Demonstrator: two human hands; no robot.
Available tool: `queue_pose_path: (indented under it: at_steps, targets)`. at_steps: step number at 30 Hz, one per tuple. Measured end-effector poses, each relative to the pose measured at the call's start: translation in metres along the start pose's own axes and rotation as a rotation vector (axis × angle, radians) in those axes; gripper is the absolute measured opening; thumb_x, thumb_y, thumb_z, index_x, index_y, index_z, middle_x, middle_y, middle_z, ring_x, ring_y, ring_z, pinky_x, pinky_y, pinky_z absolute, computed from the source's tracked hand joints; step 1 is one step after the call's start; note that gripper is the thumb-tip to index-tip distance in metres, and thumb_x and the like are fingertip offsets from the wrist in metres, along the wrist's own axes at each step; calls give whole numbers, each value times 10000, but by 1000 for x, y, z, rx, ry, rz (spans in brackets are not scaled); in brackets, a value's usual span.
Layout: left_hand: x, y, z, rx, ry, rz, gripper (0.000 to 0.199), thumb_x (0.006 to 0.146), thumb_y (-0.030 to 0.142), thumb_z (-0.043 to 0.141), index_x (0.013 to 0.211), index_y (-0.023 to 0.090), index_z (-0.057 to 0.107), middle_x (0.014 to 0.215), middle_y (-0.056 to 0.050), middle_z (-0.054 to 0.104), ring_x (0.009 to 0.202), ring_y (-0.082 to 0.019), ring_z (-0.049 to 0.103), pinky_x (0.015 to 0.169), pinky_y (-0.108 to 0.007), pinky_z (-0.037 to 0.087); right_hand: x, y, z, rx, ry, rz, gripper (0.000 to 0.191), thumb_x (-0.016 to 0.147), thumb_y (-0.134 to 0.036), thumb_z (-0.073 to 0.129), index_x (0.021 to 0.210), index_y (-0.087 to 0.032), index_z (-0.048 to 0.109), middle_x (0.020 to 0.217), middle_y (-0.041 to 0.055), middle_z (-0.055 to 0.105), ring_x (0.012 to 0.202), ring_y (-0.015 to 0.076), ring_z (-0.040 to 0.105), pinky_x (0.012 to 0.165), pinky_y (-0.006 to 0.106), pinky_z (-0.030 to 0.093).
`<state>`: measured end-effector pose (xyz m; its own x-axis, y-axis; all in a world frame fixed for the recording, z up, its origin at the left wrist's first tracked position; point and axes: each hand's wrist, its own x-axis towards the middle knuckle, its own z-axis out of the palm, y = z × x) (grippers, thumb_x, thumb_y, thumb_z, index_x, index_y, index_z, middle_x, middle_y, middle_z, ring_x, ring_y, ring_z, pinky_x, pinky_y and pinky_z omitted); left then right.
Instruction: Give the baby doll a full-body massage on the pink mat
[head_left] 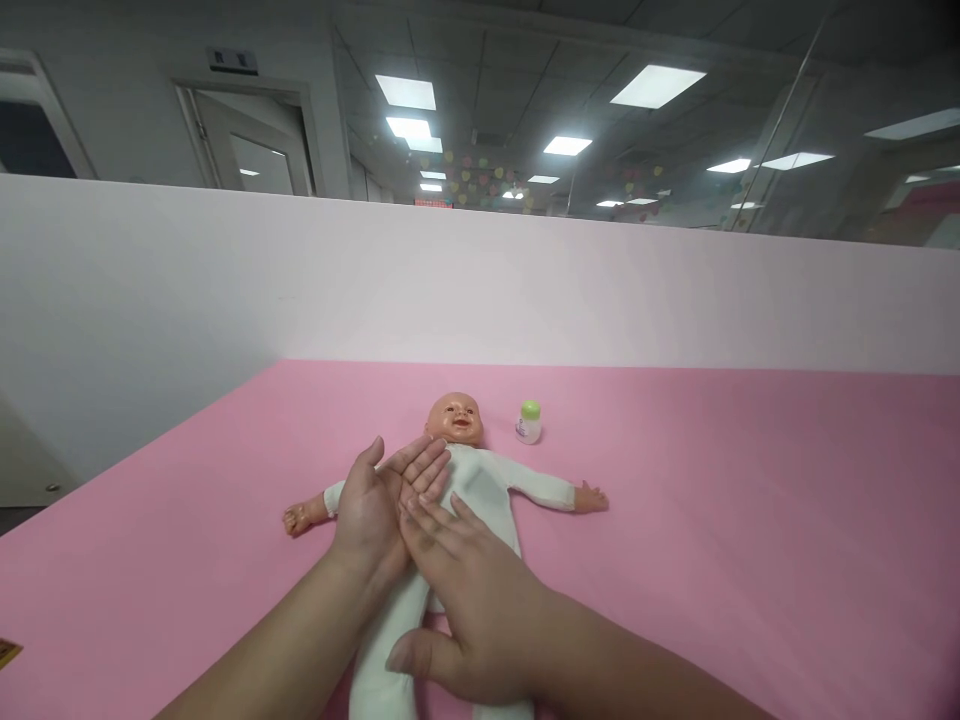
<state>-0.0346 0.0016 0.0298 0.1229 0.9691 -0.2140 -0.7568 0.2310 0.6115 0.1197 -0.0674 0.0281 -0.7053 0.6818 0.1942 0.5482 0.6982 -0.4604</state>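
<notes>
A baby doll [480, 480] in a white suit lies on its back on the pink surface [712, 530], head away from me and arms spread. My left hand [386, 505] is above the doll's chest, palm up, with its fingers stretched out. Across that palm lie the fingers of my right hand [472, 590], palm down and flat, its thumb apart. No object shows between the two hands. They cover part of the doll's belly and one of its arms. Just beyond the doll's outstretched arm stands a small bottle [529, 424] with a green cap.
A low white wall [525, 295] runs along the back of the pink surface, and a white panel [112, 330] borders the left. At the lower left edge is a small yellow label [7, 652]. Behind the wall are a door [251, 145] and glass panes.
</notes>
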Motion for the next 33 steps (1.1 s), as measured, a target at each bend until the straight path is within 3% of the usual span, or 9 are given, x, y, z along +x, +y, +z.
queue_pose_path:
  at_steps: [4, 8, 12, 17, 21, 26, 30, 33]
  targets:
    - [-4, -3, 3, -26, 7, -50, 572, 1005, 501, 544, 1343, 52, 654, 1354, -259, 686, 1270, -318, 689, 1037, -406, 604, -3, -1, 2, 44, 28, -64, 1044, 1019, -677, 573, 1700, -43, 99, 1753, 207, 51, 1644, 328, 44, 1348, 505, 101]
    - [-17, -12, 13, -28, 36, -79, 539, 994, 501, 571, 1298, 71, 686, 1344, -255, 695, 1258, -332, 696, 1067, -434, 584, -1, 3, 5, 23, 15, -71, 1134, 999, -722, 569, 1691, -15, 14, 1748, 211, -51, 1641, 342, -44, 1345, 531, 45]
    - [-25, -18, 17, -1, 63, -105, 510, 989, 508, 578, 1266, 100, 709, 1346, -233, 702, 1258, -343, 694, 1076, -483, 575, 4, 6, 5, -38, 28, 13, 1059, 1019, -708, 537, 1700, -42, 74, 1759, 177, -26, 1642, 332, -68, 1338, 549, -37]
    - [-17, -14, 11, 26, 32, -48, 530, 1004, 499, 533, 1281, 77, 696, 1376, -242, 681, 1281, -333, 678, 1092, -465, 564, 6, 7, 1, -66, 4, 97, 1011, 1021, -689, 546, 1698, -51, 151, 1756, 186, 19, 1646, 339, -9, 1343, 557, 6]
    - [-3, -4, 1, 31, 5, 17, 528, 1008, 477, 533, 1302, 65, 681, 1377, -244, 678, 1280, -324, 679, 1050, -425, 594, 1, 1, -1, -58, 9, 5, 981, 1031, -671, 547, 1698, -63, 163, 1757, 186, 122, 1649, 304, 51, 1346, 520, 1]
    - [-1, -1, 0, -12, -20, 3, 528, 1001, 470, 557, 1340, 79, 663, 1352, -240, 693, 1285, -323, 677, 1030, -448, 608, -3, -1, 2, -60, 27, -117, 1030, 1030, -663, 563, 1705, -65, 65, 1764, 185, 79, 1650, 305, 4, 1347, 510, 31]
    - [-13, -15, 9, -1, 4, -54, 548, 991, 506, 564, 1301, 76, 699, 1343, -251, 698, 1276, -350, 681, 1067, -480, 583, 2, 7, 6, -57, 28, -77, 1200, 954, -747, 616, 1699, -45, -8, 1761, 210, -1, 1645, 359, 2, 1340, 551, 31]
    - [-20, -22, 13, 16, 28, -94, 578, 979, 547, 569, 1281, 75, 714, 1359, -250, 691, 1275, -358, 681, 1075, -484, 576, 6, 11, 6, -60, 14, -21, 1162, 967, -759, 577, 1702, -45, 28, 1764, 193, 3, 1645, 358, -3, 1338, 561, -9]
